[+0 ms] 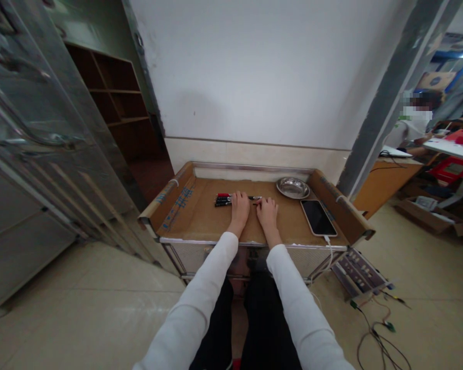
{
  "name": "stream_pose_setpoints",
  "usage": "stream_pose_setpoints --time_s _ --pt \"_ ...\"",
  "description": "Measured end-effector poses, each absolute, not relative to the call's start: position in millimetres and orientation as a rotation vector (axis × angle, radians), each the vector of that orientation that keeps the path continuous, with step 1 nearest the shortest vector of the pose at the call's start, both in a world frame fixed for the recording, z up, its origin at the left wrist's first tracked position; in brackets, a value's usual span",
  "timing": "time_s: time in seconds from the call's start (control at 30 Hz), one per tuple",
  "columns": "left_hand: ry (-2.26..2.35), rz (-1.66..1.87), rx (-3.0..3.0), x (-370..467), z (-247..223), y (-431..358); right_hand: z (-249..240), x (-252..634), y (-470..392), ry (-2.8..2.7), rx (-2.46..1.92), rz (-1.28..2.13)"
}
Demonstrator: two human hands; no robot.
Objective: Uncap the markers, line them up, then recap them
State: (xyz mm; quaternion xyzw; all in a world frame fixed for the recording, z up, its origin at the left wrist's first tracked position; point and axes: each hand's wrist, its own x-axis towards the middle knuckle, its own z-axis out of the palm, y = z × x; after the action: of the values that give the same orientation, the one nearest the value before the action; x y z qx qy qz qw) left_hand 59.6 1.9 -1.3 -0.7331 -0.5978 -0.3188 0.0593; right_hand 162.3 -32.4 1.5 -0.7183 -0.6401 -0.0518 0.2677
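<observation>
A small bunch of pens (223, 200), black with one red, lies crosswise on the cardboard-lined cart top. Over its middle is my left hand (241, 206), fingers curled down on the pens and covering part of them. A dark pen end with a silvery tip (255, 198) sticks out between my two hands. My right hand (268, 211) is just to the right, its thumb and fingers drawn together at the tip end of a pen. Exactly how those fingers grip is too small to see clearly.
A round steel dish (292, 188) sits at the back right of the cart top (200, 216). In front of it lies a phone (318, 218) with a white cable. Raised cardboard sides flank the top. On the floor at right are an electrical box (360, 275) and loose cables (378, 334).
</observation>
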Motion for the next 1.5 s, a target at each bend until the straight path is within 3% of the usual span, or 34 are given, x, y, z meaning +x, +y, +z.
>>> stream_pose_setpoints --time_s 0.67,1.1,1.5 --pt "-1.709 -1.019 -2.353 56 -1 0 -1 160 -30 -1.757 -1.952 -0.11" --pt "-2.209 -1.097 -1.826 54 11 -13 -2 160 -30 -1.771 -1.939 -0.141" --pt "-1.855 -0.916 -2.303 54 8 -13 1 159 -31 -1.786 -1.941 -0.096"
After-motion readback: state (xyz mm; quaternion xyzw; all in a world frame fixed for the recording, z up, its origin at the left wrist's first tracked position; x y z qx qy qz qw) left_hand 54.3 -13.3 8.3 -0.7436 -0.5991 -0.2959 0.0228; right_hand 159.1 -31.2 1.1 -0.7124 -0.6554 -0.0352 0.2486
